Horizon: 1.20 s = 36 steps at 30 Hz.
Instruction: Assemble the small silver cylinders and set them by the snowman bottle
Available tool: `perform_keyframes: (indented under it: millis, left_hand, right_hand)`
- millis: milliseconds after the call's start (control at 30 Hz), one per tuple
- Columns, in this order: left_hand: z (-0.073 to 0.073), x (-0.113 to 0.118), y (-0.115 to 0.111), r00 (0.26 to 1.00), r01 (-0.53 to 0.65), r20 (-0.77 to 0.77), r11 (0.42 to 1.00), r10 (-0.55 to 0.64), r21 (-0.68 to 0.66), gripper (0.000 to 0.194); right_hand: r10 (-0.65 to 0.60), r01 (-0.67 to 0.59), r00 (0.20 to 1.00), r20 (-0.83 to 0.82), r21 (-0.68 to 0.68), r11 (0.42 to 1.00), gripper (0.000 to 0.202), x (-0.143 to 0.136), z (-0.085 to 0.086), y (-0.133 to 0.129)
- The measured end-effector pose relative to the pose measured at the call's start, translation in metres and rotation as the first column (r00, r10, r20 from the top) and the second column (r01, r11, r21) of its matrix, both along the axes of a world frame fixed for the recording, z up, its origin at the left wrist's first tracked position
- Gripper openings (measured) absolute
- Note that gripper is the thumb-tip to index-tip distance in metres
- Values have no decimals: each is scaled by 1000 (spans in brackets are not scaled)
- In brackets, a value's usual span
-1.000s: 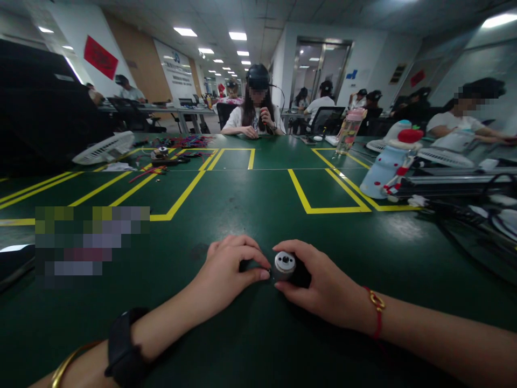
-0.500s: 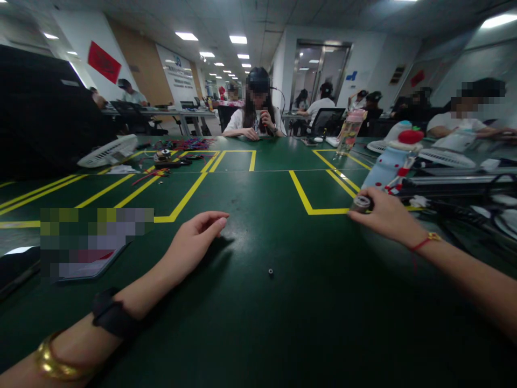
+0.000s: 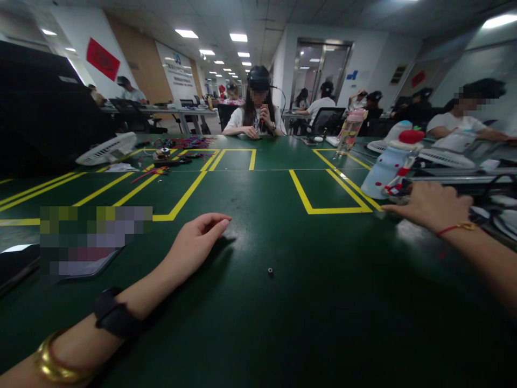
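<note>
My left hand (image 3: 197, 237) rests on the green tabletop, its fingers together and the thumb close against the index finger. Nothing shows in it. A small dark ring-like piece with a hole (image 3: 270, 272) lies on the table to its right. My right hand (image 3: 434, 207) is over the right side, its thumb stretched to the left and its fingers apart from it. The undersides of those fingers are hidden, and no held object shows. Just beyond it stands a light-blue bottle (image 3: 377, 175) with a red top.
Black equipment and cables (image 3: 490, 215) crowd the right edge. A clear bottle with a pink lid (image 3: 350, 132) stands farther back. Wires (image 3: 189, 143) and a white fan (image 3: 109, 150) lie at the back left. Another person (image 3: 250, 121) sits opposite. Yellow tape (image 3: 189, 194) marks the table.
My right hand has moved right and its fingers have spread. The short metal cylinder it held is out of sight. My left hand has barely moved.
</note>
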<state>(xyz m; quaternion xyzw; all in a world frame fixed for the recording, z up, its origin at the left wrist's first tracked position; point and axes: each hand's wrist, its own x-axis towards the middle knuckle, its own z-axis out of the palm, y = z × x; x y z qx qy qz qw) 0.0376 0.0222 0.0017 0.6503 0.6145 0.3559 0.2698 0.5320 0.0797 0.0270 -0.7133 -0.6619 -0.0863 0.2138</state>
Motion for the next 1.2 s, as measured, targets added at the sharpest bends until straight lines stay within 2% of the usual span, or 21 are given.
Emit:
perform_keyframes:
  millis: [33, 67, 133, 167, 200, 267, 300, 333, 400, 500, 600, 667, 733, 800, 867, 933, 1033, 1100, 1200]
  left_hand:
    - [0, 0, 0, 1000, 1, -5, 1000, -1, -1, 34]
    - [0, 1, -1, 1000, 2, -10, 1000, -3, -2, 35]
    - [0, 0, -1, 1000, 7, -13, 1000, -7, 3, 36]
    - [-1, 0, -1, 1000, 10, -12, 1000, -10, 5, 36]
    - [-1, 0, -1, 1000, 11, -11, 1000, -11, 6, 36]
    - [-3, -1, 0, 1000, 17, -4, 1000, -17, 6, 37]
    - [-4, -1, 0, 1000, 18, 3, 1000, -18, 8, 36]
    - [-4, -1, 0, 1000, 20, 8, 1000, -20, 11, 35]
    - [-5, -1, 1, 1000, 16, 13, 1000, -16, 17, 34]
    - [-3, 1, 0, 1000, 3, 7, 1000, -3, 17, 34]
    - [-1, 2, -1, 1000, 1, 1, 1000, -1, 6, 34]
    - [-1, 1, -1, 1000, 9, 4, 1000, -9, -4, 34]
    - [-1, 0, -1, 1000, 17, 18, 1000, -17, -7, 34]
    - [-1, -1, -1, 999, 19, 29, 1000, -19, -4, 35]
    - [-2, -1, -1, 999, 20, 29, 1000, -20, -5, 34]
    - [-2, -1, -1, 1000, 17, 25, 1000, -17, 2, 34]
    - [-2, -1, -1, 1000, 12, 23, 1000, -12, 16, 33]
    - [-3, -1, -1, 1000, 14, 23, 1000, -14, 17, 33]
    - [-2, -1, -1, 1000, 14, 16, 1000, -15, 15, 33]
  right_hand:
    - [3, -11, 997, 75, 107, 994, 45, -24, 1, -7]
    - [33, -58, 986, 165, 153, 986, 44, -51, 2, -16]
    - [176, -198, 963, 204, 94, 976, 42, -107, -2, -38]
    - [297, -308, 933, 202, 25, 951, 38, -134, -5, -50]
    - [475, -468, 869, 139, -78, 880, 37, -159, -9, -63]
    - [670, -658, 742, -6, -197, 727, 41, -197, -16, -86]
    - [720, -714, 690, -68, -226, 663, 45, -211, -18, -95]
    - [740, -740, 664, -107, -236, 630, 49, -221, -20, -103]
    - [749, -756, 648, -140, -240, 610, 50, -232, -22, -111]
    - [746, -758, 647, -154, -231, 610, 32, -235, -24, -112]
    - [748, -773, 634, -197, -195, 604, 24, -231, -25, -105]
    - [722, -756, 653, -228, -164, 633, 23, -220, -22, -94]
    - [609, -634, 771, -186, -139, 761, 24, -200, -13, -76]
    - [399, -408, 912, -97, -103, 907, 28, -169, -1, -54]
    - [172, -173, 985, -31, -55, 983, 32, -130, 12, -32]
    - [14, -14, 1000, 1, -39, 999, 33, -90, 23, -15]
    - [-144, 149, 988, 59, -83, 985, 34, -39, 32, -1]
    - [-194, 206, 977, 89, -147, 968, 36, -16, 34, 3]
    - [-223, 246, 967, 121, -230, 942, 36, 3, 35, 7]
